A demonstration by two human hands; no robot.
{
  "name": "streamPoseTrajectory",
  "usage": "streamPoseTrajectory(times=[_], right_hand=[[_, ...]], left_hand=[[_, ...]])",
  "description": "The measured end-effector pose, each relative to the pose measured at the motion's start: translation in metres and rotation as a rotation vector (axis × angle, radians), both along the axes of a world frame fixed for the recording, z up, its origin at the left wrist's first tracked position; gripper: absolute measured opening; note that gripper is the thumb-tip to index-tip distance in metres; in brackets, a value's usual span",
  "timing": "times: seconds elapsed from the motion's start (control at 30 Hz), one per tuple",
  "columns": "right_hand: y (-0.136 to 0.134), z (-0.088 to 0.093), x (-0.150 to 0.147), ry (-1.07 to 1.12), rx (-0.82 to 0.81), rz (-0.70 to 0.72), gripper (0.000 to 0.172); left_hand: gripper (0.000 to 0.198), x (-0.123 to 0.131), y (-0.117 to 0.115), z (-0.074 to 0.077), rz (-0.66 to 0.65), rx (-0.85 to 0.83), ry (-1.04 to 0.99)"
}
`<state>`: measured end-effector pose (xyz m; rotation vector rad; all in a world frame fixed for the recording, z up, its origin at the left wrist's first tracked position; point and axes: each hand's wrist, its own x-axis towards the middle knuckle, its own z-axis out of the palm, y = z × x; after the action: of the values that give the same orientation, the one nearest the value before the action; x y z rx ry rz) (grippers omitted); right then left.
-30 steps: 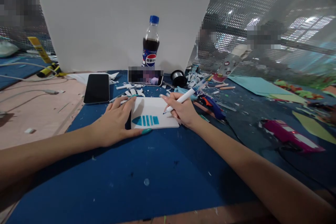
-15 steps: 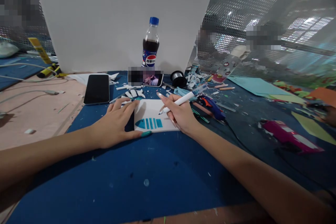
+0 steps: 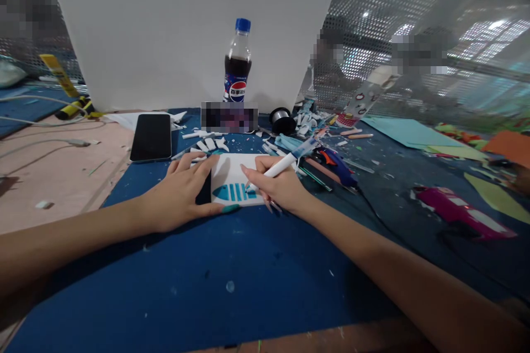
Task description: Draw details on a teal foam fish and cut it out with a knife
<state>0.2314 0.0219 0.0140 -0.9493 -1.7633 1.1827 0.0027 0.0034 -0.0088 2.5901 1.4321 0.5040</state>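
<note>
Dim and greyish overall, with glare far up and to the right of the right fingers (image 3: 259, 177), in hot spots beyond the perforated mesh (image 3: 372, 27). Flat grey on the tall white panel (image 3: 165, 27) ahead of both hands. Softly shadowed on the white sheet (image 3: 234, 162) just beside the left fingers (image 3: 205, 170), darker along the table (image 3: 232, 320) below the forearms. Reasonably sharp near the fingertips; smeared on the coloured scraps (image 3: 467, 138) well to their right. Stretched and leaning toward the edges. Blocked by pixelation over the phone screen (image 3: 229, 118) ahead of the fingers.
</note>
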Motion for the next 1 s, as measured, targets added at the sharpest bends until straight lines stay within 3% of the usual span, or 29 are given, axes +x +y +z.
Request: streamPoseTrajectory(times=[0.43, 1.0], right_hand=[[-0.0013, 0.0018, -0.0019, -0.061, 0.050, 0.002, 0.052], [0.0004, 0.0002, -0.0019, -0.041, 0.002, 0.030, 0.055]], left_hand=[[0.088, -0.0016, 0.0008, -0.0018, -0.001, -0.014, 0.007], [0.088, -0.0023, 0.0016, -0.0034, -0.005, -0.006, -0.003]])
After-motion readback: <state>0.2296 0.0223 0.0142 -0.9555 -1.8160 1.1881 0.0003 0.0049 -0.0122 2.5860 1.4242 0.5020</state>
